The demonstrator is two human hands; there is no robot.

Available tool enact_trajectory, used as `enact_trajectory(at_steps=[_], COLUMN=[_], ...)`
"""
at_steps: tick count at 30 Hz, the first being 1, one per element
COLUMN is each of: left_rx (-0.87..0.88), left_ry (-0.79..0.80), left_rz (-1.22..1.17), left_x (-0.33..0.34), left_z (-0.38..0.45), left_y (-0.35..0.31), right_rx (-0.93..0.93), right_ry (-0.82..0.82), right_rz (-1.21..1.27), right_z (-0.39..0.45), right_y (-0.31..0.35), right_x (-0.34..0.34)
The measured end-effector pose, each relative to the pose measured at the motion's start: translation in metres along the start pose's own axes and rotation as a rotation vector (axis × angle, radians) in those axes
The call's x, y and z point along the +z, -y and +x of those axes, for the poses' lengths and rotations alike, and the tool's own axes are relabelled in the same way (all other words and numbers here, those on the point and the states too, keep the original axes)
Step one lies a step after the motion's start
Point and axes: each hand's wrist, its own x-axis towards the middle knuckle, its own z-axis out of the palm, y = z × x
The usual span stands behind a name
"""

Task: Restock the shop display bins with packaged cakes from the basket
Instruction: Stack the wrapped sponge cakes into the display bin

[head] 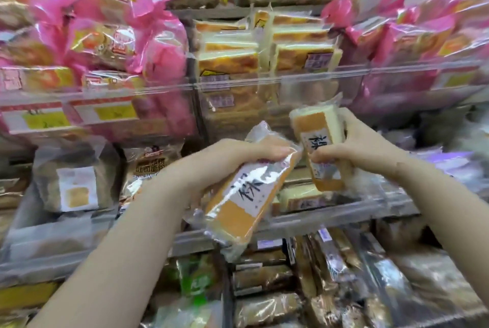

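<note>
Left hand [238, 154] grips one wrapped cake [246, 195], tilted, in front of middle shelf's front edge. Right hand [354, 148] grips 2nd cake [321, 148], upright, just beside, below the clear bin [264, 81] w/ stacked cakes.

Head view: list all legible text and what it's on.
Nothing reads with certainty.
Large black brush character, blurred, on the white label of the clear-wrapped yellow cake in the left hand.
Same, partly covered, on the wrapped cake in the right hand.
Yellow shelf tags, purple bin labels: too blurred.
</note>
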Motion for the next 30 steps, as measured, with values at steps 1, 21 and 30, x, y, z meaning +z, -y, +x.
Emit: enact_trajectory(at_steps=[1, 21, 30], left_rx=[-0.014, -0.104, 0.179], left_ry=[0.019, -0.062, -0.151], left_rz=[0.043, 0.87, -0.046], left_x=[-0.003, 0.012, 0.021], left_z=[0.005, 0.093, 0.009], left_y=[0.004, 0.052, 0.055], right_rx=[0.005, -0.329, -0.19], right_ry=[0.049, 0.221, 0.409], right_rz=[-0.053, -0.841, 0.231], right_z=[0.011, 0.113, 0.06], right_y=[-0.004, -0.078, -0.068], right_x=[-0.004, 0.029, -0.018])
